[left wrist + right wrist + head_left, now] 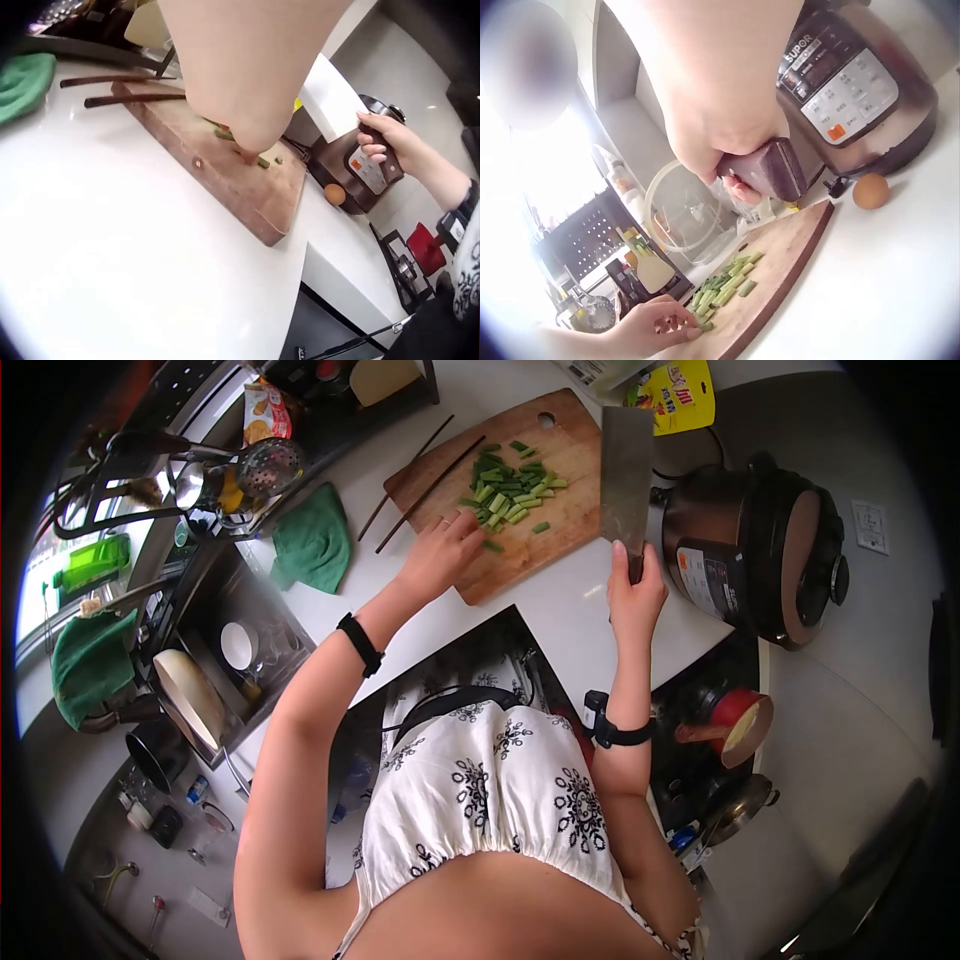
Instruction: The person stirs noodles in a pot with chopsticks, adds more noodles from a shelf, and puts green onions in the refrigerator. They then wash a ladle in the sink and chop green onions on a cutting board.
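Note:
My right hand (637, 595) grips a cleaver (627, 475) by its dark handle (769, 169), with the broad blade raised beside the right edge of the wooden cutting board (575, 445). A loose pile of cut green scallion pieces (515, 485) lies on the board. Over the pile's near side, my left hand (445, 550) reaches down with bent fingers. Its thumb and fingertips pinch a scallion piece (706, 327) low at the board. In the left wrist view the wrist hides most of the pile.
Two dark chopsticks (430, 495) lean over the board's left edge, near a green cloth (312, 540). A rice cooker (745, 550) stands to the right, with an egg (871, 191) beside it. Behind lies a yellow packet (675, 398). The sink (265, 600) is at left.

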Available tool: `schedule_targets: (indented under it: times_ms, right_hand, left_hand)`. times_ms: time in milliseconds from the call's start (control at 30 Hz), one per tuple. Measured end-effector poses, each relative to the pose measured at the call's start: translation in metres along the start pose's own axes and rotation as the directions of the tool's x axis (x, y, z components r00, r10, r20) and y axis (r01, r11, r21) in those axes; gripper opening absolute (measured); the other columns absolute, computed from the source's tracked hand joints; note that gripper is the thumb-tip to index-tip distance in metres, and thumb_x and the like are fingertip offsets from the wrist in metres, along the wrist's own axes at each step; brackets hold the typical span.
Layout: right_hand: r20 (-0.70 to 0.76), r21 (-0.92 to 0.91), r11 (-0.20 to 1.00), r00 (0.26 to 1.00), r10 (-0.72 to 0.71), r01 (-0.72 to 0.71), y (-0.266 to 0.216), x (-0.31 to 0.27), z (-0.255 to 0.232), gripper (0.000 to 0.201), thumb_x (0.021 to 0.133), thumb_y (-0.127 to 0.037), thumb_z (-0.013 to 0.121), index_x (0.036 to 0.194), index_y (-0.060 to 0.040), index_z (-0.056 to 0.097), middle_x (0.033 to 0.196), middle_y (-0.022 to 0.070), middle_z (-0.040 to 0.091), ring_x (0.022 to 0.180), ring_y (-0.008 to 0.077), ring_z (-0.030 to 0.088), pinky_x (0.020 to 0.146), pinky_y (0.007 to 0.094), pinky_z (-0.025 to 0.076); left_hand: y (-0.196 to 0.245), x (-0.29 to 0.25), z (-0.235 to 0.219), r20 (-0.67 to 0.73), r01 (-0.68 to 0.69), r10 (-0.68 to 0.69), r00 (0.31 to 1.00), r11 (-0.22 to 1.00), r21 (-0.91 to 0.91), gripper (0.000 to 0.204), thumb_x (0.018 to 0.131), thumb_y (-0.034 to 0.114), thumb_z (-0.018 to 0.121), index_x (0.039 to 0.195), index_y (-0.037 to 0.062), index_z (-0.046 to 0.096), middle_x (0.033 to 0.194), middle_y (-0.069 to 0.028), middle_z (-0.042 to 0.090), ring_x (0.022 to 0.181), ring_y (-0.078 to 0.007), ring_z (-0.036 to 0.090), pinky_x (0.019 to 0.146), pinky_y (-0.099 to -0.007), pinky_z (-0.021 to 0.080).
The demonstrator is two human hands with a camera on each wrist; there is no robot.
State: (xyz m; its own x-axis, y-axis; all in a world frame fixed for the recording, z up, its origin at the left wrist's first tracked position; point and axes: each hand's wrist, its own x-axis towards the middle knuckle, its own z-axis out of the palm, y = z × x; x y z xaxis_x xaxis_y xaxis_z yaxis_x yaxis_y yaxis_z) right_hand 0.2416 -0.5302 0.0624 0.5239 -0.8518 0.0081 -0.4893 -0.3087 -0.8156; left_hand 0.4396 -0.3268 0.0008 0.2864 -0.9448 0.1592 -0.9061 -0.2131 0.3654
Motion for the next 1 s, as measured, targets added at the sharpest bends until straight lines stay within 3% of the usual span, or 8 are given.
schedule_targets:
  times_ms: [67,300,500,567,600,667,867,1000]
  right_hand:
    - [0.044,0.051,0.998,0.998,-0.041,0.039,-0.003,-0.010,-0.004,0.024,0.098,-0.026,0.065,0.099,-0.0035,0.058,0.059,-0.0005,0.051,0.047,0.0068,0.046,0.045,0.0250,0.035]
    - [0.059,0.182,0.981,0.997,0.059,-0.069,0.021,-0.026,0.004,0.022,0.099,-0.025,0.064,0.097,-0.0046,0.057,0.057,-0.0023,0.049,0.046,0.0055,0.044,0.043,0.0240,0.034]
    - [0.077,0.210,0.965,0.987,0.141,-0.155,0.023,-0.027,0.000,0.024,0.098,-0.023,0.065,0.102,-0.0005,0.061,0.066,0.0016,0.058,0.057,0.0073,0.050,0.054,0.0258,0.042]
    - [0.117,0.279,0.940,0.978,0.170,-0.197,0.020,-0.027,-0.003,0.023,0.098,-0.024,0.065,0.100,-0.0016,0.060,0.063,0.0002,0.056,0.053,0.0064,0.048,0.050,0.0254,0.040]
    - [0.149,0.342,0.908,0.968,0.202,-0.242,0.019,-0.027,-0.003,0.022,0.098,-0.024,0.065,0.097,-0.0027,0.060,0.060,-0.0012,0.054,0.049,0.0055,0.047,0.046,0.0251,0.037]
    - [0.151,0.376,0.904,0.976,0.156,-0.202,0.028,-0.026,0.002,0.022,0.098,-0.026,0.065,0.094,-0.0050,0.058,0.057,-0.0031,0.049,0.044,0.0046,0.044,0.040,0.0243,0.032]
    - [0.191,0.430,0.886,0.977,0.099,-0.174,0.031,-0.023,0.009,0.021,0.099,-0.025,0.063,0.101,-0.0052,0.055,0.062,-0.0016,0.049,0.045,0.0052,0.041,0.039,0.0235,0.032]
    - [0.234,0.413,0.879,0.961,0.148,-0.236,0.025,-0.014,0.016,0.022,0.100,-0.023,0.062,0.095,-0.0068,0.050,0.067,0.0012,0.046,0.046,0.0076,0.040,0.038,0.0249,0.032]
  left_hand:
    - [-0.002,0.004,0.010,-0.058,0.031,-0.035,0.998,0.998,-0.061,0.016,0.084,0.014,0.065,0.098,0.0082,0.061,0.103,-0.0088,0.055,0.097,-0.0283,0.057,0.082,-0.0396,0.048]
    - [0.003,-0.001,0.014,-0.168,0.094,-0.115,0.979,0.987,-0.127,0.015,0.080,0.010,0.071,0.094,0.0082,0.064,0.096,-0.0098,0.057,0.091,-0.0328,0.057,0.077,-0.0425,0.048]
    - [0.002,-0.013,0.010,-0.214,0.393,-0.543,0.812,0.780,-0.487,0.009,0.087,0.013,0.071,0.087,0.0067,0.065,0.090,-0.0053,0.059,0.085,-0.0224,0.057,0.074,-0.0351,0.046]
    - [-0.002,-0.021,0.002,0.395,0.325,-0.657,0.642,-0.233,-0.916,0.010,0.094,0.019,0.068,0.094,0.0089,0.065,0.090,0.0004,0.061,0.082,-0.0134,0.055,0.069,-0.0279,0.043]
    - [-0.003,-0.027,-0.004,0.388,0.322,-0.671,0.631,-0.228,-0.919,0.010,0.094,0.019,0.068,0.094,0.0089,0.065,0.090,0.0004,0.061,0.082,-0.0134,0.055,0.069,-0.0279,0.043]
    - [0.001,-0.042,-0.016,0.482,0.027,-0.414,0.772,-0.736,-0.676,0.011,0.098,0.021,0.064,0.101,0.0103,0.063,0.090,0.0035,0.061,0.079,-0.0086,0.051,0.066,-0.0243,0.040]
    - [-0.002,-0.135,-0.040,0.402,-0.185,-0.575,0.712,-0.707,-0.683,0.009,0.100,0.018,0.060,0.102,0.0094,0.058,0.089,0.0007,0.059,0.074,-0.0075,0.050,0.066,-0.0234,0.040]
    - [0.025,-0.255,-0.052,0.275,-0.293,-0.926,0.260,-0.347,-0.891,0.010,0.098,0.019,0.064,0.099,0.0102,0.061,0.085,0.0042,0.059,0.070,-0.0054,0.047,0.060,-0.0213,0.040]
